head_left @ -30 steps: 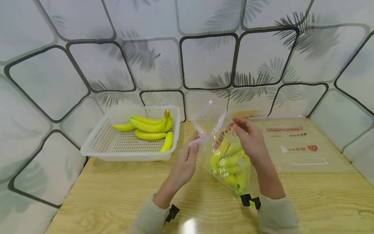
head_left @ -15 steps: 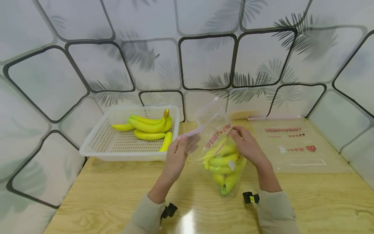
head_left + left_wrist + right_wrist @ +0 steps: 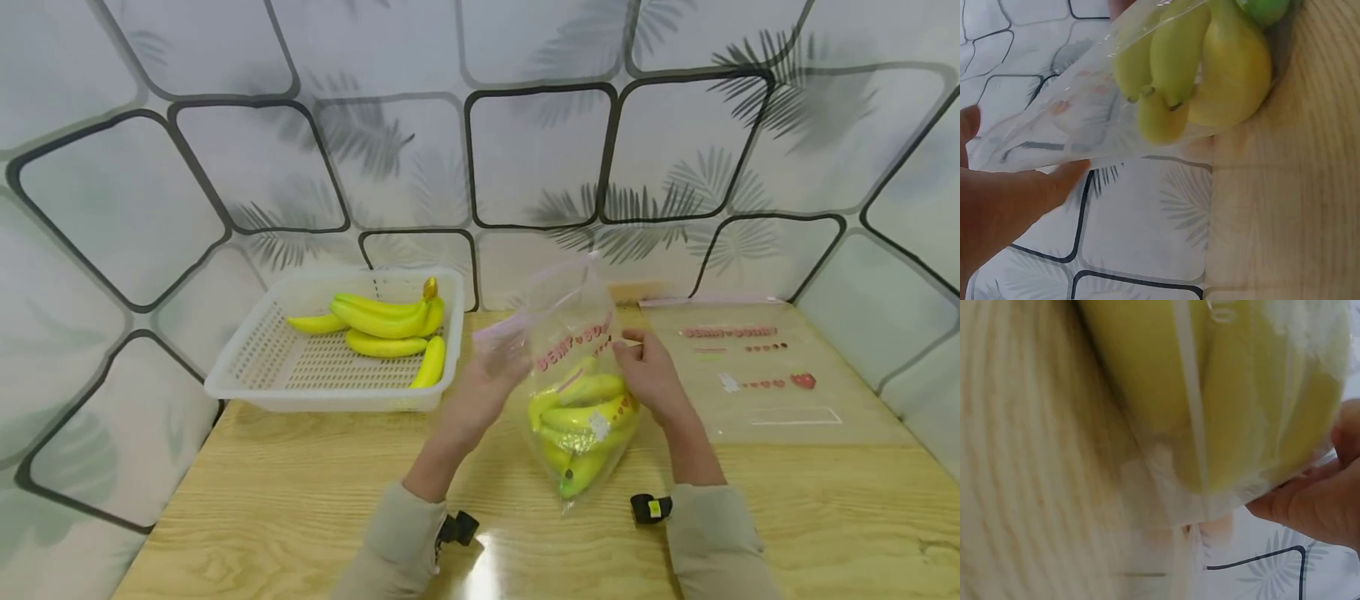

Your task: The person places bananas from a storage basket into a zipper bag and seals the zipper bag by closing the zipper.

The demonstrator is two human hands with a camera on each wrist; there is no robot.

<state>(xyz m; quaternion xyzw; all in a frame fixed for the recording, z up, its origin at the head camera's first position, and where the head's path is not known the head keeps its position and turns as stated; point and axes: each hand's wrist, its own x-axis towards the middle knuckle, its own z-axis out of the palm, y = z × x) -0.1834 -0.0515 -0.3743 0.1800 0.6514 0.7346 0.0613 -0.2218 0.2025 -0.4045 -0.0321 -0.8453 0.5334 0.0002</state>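
A clear zip bag [image 3: 573, 333] with red lettering stands on the table, holding several bananas [image 3: 585, 417]. Its top with the pink zip strip [image 3: 502, 329] leans left. My right hand [image 3: 652, 375] pinches the bag's right side, thumb in front; the right wrist view shows those fingers [image 3: 1310, 500] at the plastic beside the bananas. My left hand [image 3: 483, 396], blurred in the head view, lies at the bag's left edge with fingers stretched toward it. In the left wrist view, the left hand [image 3: 1016, 200] touches the plastic's edge, below the bananas [image 3: 1197, 69] in that picture.
A white perforated basket [image 3: 240, 367] with several more bananas [image 3: 386, 321] stands on the left. At the right a second, flat zip bag [image 3: 780, 400] lies on the wooden table [image 3: 315, 483]. A patterned cloth wall [image 3: 536, 158] rises behind the table.
The bag has turned from tilted to more upright, its top gathering narrower. My left hand went left with the zip edge, then back right against the bag. The right hand has lowered slightly along the side.
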